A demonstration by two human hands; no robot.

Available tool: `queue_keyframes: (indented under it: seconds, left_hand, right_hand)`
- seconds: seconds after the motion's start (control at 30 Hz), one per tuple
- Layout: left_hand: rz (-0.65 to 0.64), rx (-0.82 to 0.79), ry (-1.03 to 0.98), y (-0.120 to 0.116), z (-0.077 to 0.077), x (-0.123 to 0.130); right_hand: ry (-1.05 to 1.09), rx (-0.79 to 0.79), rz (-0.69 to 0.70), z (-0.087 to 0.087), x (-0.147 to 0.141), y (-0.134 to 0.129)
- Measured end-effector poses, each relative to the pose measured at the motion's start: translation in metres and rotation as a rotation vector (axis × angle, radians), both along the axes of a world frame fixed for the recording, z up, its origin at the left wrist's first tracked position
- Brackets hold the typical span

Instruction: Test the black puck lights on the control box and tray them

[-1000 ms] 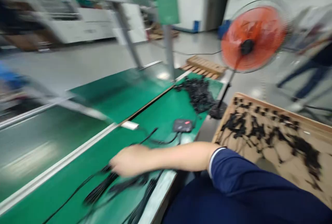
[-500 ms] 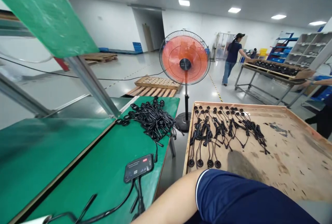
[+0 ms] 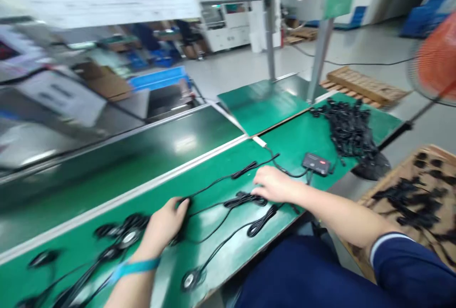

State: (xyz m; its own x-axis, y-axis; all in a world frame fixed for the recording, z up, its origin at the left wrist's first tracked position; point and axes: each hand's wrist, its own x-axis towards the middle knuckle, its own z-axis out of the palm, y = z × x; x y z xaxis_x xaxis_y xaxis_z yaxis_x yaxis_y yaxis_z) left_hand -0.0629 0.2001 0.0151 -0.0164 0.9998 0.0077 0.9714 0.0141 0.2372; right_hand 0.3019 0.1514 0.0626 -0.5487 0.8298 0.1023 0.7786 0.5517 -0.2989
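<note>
My left hand (image 3: 164, 226), with a teal band at the wrist, is closed around dark round cable heads on the green bench (image 3: 217, 225); its palm side is hidden. My right hand (image 3: 274, 183) curls its fingers onto a coiled black cable (image 3: 242, 199) in the middle of the bench. One cable with a thin tied coil (image 3: 244, 170) lies beyond it. Nearer the front edge is another coiled cable (image 3: 261, 222), ending in a round disc head (image 3: 190, 279). More round-headed cables (image 3: 130, 236) lie left of my left hand, blurred.
A small black box with a red display (image 3: 316, 163) lies right of my hands. Behind it is a heap of black cables (image 3: 351, 127). An orange fan (image 3: 438, 61) stands at the right, near a wooden tray (image 3: 374, 191) of cables. A metal post (image 3: 320, 61) rises behind the bench.
The view has swung left from the fan and wooden tray to the bench. Both hands now show over the cables; before, only one arm was visible, with its hand out of frame.
</note>
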Motion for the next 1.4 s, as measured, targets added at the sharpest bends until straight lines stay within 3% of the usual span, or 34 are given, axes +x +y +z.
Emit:
queue_keyframes:
  seconds: [0.07, 0.13, 0.27, 0.37, 0.57, 0.77, 0.87, 1.03, 1.17, 1.3, 1.4]
  left_hand:
    - [0.066, -0.069, 0.028, -0.015, 0.001, -0.016]
    - [0.087, -0.101, 0.033, -0.019, 0.003, -0.014]
    - [0.108, -0.12, 0.02, -0.016, 0.006, -0.002]
    - [0.145, -0.117, 0.019, -0.016, 0.005, -0.006]
    - [0.234, -0.087, -0.009, -0.018, -0.001, -0.017]
    - [0.277, -0.031, -0.038, -0.025, -0.002, -0.014]
    - [0.308, -0.035, -0.049, -0.026, -0.003, -0.012]
    - [0.352, -0.035, -0.063, -0.028, 0.0, -0.007]
    - [0.38, -0.045, -0.072, -0.03, 0.002, -0.006]
    - [0.4, -0.041, -0.087, -0.031, 0.0, -0.011]
    - [0.403, -0.035, -0.093, -0.033, -0.002, -0.015]
  right_hand:
    - [-0.001, 0.046, -0.135, -0.005, 0.01, 0.018]
    - [-0.077, 0.024, -0.226, -0.011, 0.017, 0.035]
    - [-0.137, -0.044, -0.205, -0.025, 0.014, 0.062]
    - [-0.144, -0.054, -0.172, -0.025, 0.001, 0.069]
    - [-0.048, 0.016, -0.128, -0.009, -0.018, 0.035]
    - [0.001, -0.333, 0.002, -0.006, -0.022, -0.003]
    - [0.052, -0.226, -0.009, 0.001, -0.031, -0.002]
    - [0.044, -0.07, -0.063, 0.015, -0.044, 0.022]
    - [-0.03, -0.164, 0.041, 0.016, -0.037, 0.03]
    - [0.086, -0.35, 0.25, 0.01, -0.017, 0.011]
    - [0.086, -0.37, 0.189, 0.002, -0.006, 0.0]
